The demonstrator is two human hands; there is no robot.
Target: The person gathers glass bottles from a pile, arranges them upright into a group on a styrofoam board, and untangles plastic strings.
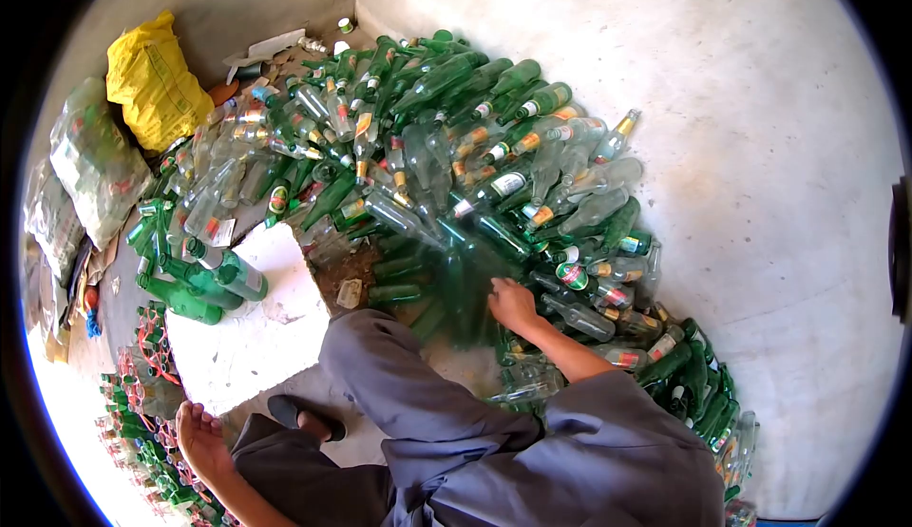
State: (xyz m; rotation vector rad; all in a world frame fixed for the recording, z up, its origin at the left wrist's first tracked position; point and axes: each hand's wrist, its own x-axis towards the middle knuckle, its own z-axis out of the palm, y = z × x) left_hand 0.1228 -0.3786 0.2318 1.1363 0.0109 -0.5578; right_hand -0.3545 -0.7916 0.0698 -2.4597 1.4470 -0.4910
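A large heap of green and clear glass bottles (418,161) lies against the wall. My right hand (513,305) is at the near side of the heap, fingers curled, beside a green bottle (464,294) blurred by motion; whether the fingers grip it is hidden. At the lower left, my left hand (201,437) is raised near the edge of a white board (252,361), its fingers apart and nothing in them. Several bottles stand on and beside the board's upper left part, among them a clear one with a label (249,278).
A yellow sack (157,85) and a clear bag of bottles (95,161) lean at the upper left. More bottles bound with red string (157,346) are at the lower left. The pale wall (760,194) rises on the right. My knee is close to the heap.
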